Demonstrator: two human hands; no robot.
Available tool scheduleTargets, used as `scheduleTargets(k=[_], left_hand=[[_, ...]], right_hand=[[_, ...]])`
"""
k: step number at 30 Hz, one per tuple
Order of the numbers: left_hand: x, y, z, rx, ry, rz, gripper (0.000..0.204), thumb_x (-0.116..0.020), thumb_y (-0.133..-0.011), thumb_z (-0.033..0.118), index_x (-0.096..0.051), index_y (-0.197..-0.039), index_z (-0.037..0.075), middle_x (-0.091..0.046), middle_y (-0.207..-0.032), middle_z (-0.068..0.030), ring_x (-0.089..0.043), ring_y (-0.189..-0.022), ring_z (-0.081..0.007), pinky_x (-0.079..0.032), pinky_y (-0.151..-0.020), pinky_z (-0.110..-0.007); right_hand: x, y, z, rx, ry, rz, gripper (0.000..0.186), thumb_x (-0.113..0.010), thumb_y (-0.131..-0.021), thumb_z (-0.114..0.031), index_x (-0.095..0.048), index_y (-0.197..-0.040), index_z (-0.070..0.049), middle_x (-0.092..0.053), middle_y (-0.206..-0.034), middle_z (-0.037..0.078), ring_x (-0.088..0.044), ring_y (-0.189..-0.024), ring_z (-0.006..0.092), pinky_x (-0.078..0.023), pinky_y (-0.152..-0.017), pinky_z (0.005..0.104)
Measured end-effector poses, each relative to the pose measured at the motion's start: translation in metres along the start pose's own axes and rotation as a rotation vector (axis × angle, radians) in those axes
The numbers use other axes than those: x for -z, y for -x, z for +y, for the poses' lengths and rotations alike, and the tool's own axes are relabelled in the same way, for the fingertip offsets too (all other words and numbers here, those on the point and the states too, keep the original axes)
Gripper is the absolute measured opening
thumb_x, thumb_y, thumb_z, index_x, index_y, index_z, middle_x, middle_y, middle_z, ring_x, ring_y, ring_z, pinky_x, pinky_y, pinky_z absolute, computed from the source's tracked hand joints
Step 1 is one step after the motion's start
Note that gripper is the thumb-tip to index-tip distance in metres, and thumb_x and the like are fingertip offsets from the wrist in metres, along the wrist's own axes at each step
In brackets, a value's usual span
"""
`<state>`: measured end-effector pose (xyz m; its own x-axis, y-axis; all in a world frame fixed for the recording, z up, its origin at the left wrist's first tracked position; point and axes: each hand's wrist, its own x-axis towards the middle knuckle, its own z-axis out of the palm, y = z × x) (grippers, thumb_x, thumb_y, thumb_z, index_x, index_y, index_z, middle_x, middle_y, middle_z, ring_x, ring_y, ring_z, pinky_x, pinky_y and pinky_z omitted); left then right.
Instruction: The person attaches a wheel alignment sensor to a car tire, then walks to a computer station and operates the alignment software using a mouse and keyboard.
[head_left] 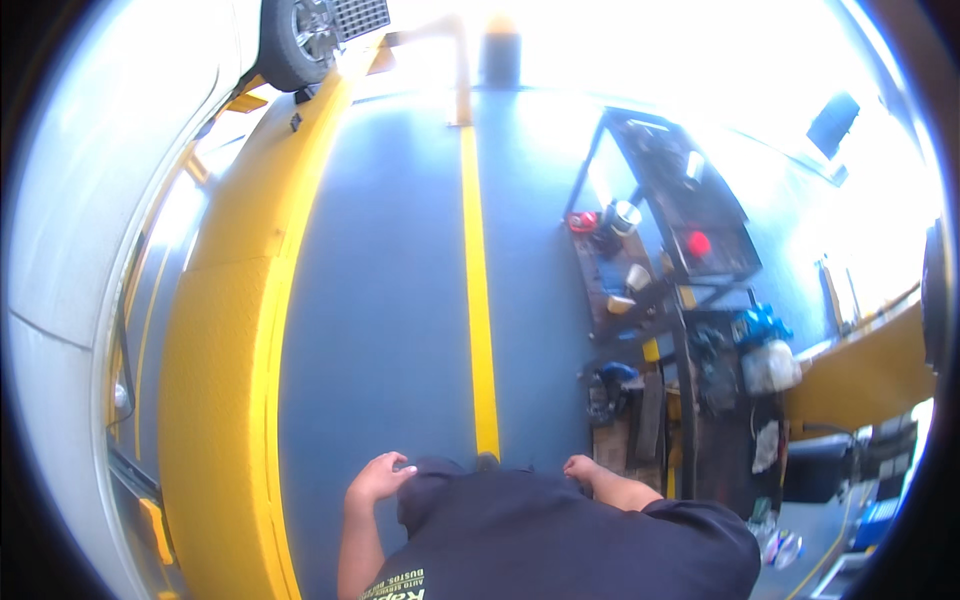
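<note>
My left hand [383, 476] hangs by the left side of my dark clothing [560, 540], fingers loosely curved and apart, with nothing visible in it. My right hand [585, 471] is at the other side, near the lower end of the dark shelving carts, with its fingers curled; whether anything is inside them I cannot make out. Between the hands, a shoe tip [488, 461] shows on the blue floor [380, 300] at the yellow stripe [478, 350].
A yellow lift runway [225, 390] runs along my left, beside a white vehicle [60, 260] with a wheel [290, 45]. On my right stand dark metal carts [710, 260] holding cans, a red item and blue tools [760, 323]. A yellow post [462, 80] rises ahead.
</note>
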<state>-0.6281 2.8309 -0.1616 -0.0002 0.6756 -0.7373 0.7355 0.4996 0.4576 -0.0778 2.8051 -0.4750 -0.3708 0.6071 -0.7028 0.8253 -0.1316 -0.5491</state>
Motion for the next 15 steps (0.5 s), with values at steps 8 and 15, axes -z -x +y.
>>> scheduleTargets(k=[8,15], left_hand=[[0.271,-0.231,-0.041,-0.027,-0.118,0.158,0.058,-0.07,-0.097,0.048,-0.067,-0.131,0.001,-0.066,-0.136,-0.0241,-0.062,-0.129,-0.0395,-0.05,-0.109,-0.048],[0.614,-0.438,0.13,-0.257,-0.236,0.357,0.055,-0.065,-0.1,0.048,-0.065,-0.133,0.004,-0.063,-0.141,-0.0198,-0.06,-0.131,-0.0382,-0.051,-0.109,-0.047]], right_hand=[[0.265,-0.308,-0.238,-0.322,-0.614,0.376,0.016,-0.065,-0.102,-0.013,-0.065,-0.115,-0.003,-0.074,-0.091,0.01,-0.072,-0.07,0.0179,-0.056,-0.057,0.0336],[0.411,-0.454,-0.374,-0.396,-0.584,0.193,0.021,-0.062,-0.105,-0.018,-0.064,-0.121,-0.005,-0.075,-0.099,0.012,-0.074,-0.078,0.02,-0.059,-0.065,0.0356]])
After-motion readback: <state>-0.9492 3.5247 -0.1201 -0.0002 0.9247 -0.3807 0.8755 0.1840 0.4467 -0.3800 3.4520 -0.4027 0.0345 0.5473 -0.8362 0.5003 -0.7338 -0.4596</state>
